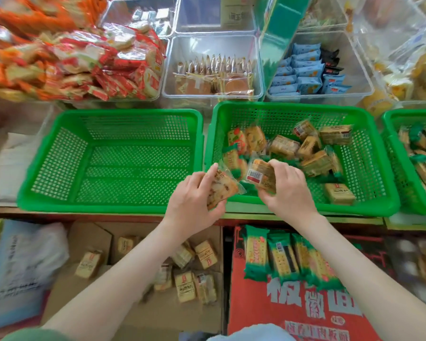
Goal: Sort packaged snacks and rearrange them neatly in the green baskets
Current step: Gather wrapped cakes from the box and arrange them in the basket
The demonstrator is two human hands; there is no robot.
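Along the counter [96, 212] edge, in front of clear tubs [212, 94] of snacks and above open cardboard boxes [89, 238], the left basket [59, 153] and middle basket [369, 148] stand side by side. The left hand [190, 203] curls its fingers round a snack packet [220, 187] over their meeting near rims; the right hand [290, 188] pinches a barcoded packet [261, 174] above the middle basket's loose packets [284, 146].

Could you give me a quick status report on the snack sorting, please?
Left hand grips a clear-wrapped snack; right hand grips a barcode-labelled snack. Left green basket empty, middle green basket part-filled. Nothing blocking.
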